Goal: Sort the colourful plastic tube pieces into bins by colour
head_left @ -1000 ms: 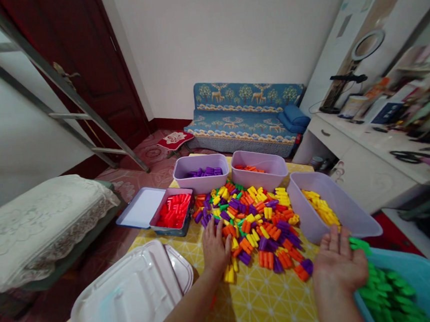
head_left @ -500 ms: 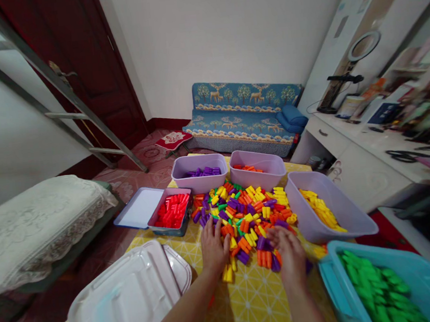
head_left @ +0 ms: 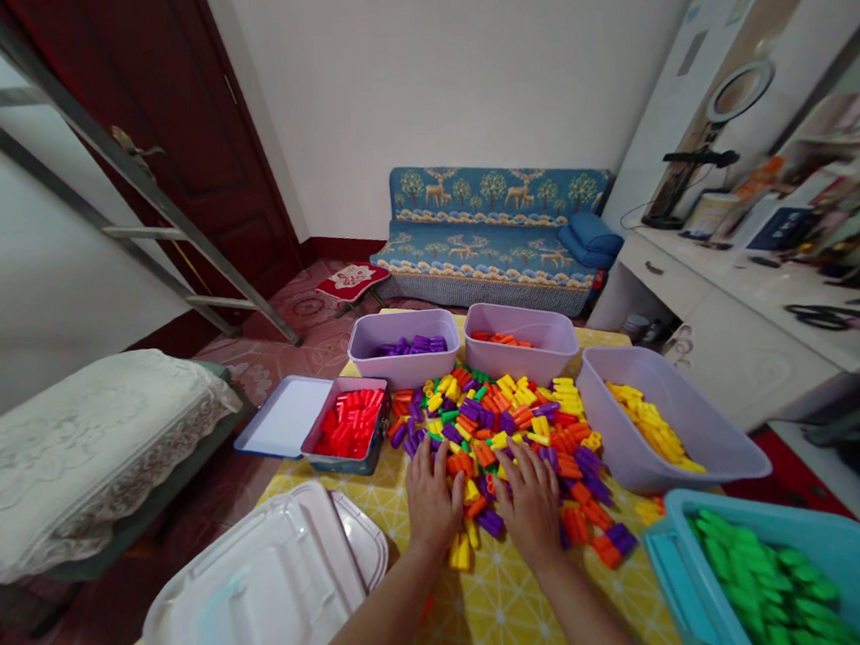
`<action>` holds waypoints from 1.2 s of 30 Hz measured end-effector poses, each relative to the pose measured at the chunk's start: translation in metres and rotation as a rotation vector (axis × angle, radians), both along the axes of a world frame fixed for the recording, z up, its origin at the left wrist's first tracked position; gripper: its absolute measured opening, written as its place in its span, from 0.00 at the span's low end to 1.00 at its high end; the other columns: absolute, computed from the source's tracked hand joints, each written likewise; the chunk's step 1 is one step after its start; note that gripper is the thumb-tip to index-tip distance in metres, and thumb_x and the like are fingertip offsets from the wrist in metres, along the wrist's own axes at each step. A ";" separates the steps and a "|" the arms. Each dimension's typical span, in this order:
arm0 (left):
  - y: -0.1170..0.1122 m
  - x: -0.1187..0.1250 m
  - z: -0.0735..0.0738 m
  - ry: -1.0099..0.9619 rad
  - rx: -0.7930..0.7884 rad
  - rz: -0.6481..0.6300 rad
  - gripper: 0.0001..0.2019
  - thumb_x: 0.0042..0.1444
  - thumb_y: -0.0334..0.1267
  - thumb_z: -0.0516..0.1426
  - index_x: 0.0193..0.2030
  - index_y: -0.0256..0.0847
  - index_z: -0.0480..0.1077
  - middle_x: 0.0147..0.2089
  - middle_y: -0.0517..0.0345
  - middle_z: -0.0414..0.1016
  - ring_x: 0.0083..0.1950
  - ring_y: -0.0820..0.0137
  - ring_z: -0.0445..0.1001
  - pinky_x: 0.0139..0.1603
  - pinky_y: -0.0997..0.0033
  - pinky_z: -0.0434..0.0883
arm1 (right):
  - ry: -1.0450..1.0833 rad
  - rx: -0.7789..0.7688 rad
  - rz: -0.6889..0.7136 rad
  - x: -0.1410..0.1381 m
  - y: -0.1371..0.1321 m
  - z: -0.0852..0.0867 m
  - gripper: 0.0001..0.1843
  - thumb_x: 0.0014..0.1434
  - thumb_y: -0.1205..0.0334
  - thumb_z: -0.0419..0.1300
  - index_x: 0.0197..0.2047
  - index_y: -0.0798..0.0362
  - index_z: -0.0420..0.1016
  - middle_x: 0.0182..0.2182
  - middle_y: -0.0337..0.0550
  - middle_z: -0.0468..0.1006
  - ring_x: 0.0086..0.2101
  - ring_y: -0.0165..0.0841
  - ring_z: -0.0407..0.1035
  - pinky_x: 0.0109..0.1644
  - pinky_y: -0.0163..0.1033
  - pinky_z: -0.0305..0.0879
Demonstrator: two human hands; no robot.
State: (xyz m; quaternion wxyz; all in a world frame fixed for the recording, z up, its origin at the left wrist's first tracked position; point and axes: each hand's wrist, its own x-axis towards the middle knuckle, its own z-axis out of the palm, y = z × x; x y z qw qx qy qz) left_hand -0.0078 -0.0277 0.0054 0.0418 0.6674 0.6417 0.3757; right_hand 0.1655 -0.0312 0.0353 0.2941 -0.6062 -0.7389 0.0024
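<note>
A mixed heap of small plastic pieces (head_left: 494,407) in purple, orange, yellow and green lies across the yellow patterned tablecloth (head_left: 501,612). My left hand (head_left: 431,498) rests palm down on the heap's near left edge, its fingers spread and touching pieces. Beside it, my right hand (head_left: 530,499) lies flat over the near middle of the heap, fingers apart. Neither hand grips a piece that I can see. Some pieces under the palms are hidden. Orange and purple pieces (head_left: 613,544) lie to the right of my right hand.
Around the heap stand a lilac bin of purple pieces (head_left: 405,370), one of orange pieces (head_left: 524,359), one of yellow pieces (head_left: 603,408), a teal bin of green pieces (head_left: 686,591) and a hinged tin of red pieces (head_left: 344,461). White lids (head_left: 250,599) lie at the left.
My right hand has moved left, over the middle of the heap close to my left hand. Several pieces now lie farther right. The left hand has stayed nearly in place.
</note>
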 end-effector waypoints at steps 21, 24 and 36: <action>0.000 0.000 0.001 -0.029 -0.024 -0.003 0.26 0.63 0.42 0.51 0.68 0.43 0.56 0.74 0.45 0.46 0.70 0.55 0.54 0.66 0.46 0.59 | -0.244 0.000 -0.149 0.003 0.001 -0.018 0.35 0.66 0.46 0.45 0.70 0.56 0.49 0.70 0.58 0.48 0.68 0.45 0.42 0.67 0.61 0.40; -0.001 0.000 0.005 -0.034 -0.017 -0.004 0.27 0.64 0.41 0.49 0.69 0.47 0.53 0.76 0.50 0.37 0.72 0.56 0.51 0.66 0.48 0.60 | -0.243 0.003 -0.163 0.002 0.001 -0.017 0.36 0.65 0.46 0.46 0.71 0.56 0.49 0.70 0.58 0.45 0.69 0.46 0.39 0.67 0.61 0.40; 0.000 -0.002 -0.001 0.044 -0.009 -0.045 0.24 0.64 0.39 0.50 0.67 0.50 0.59 0.74 0.51 0.47 0.71 0.57 0.52 0.67 0.49 0.58 | -0.316 -0.037 -0.135 0.002 0.002 -0.015 0.32 0.65 0.49 0.47 0.69 0.53 0.54 0.70 0.52 0.47 0.69 0.46 0.37 0.68 0.62 0.34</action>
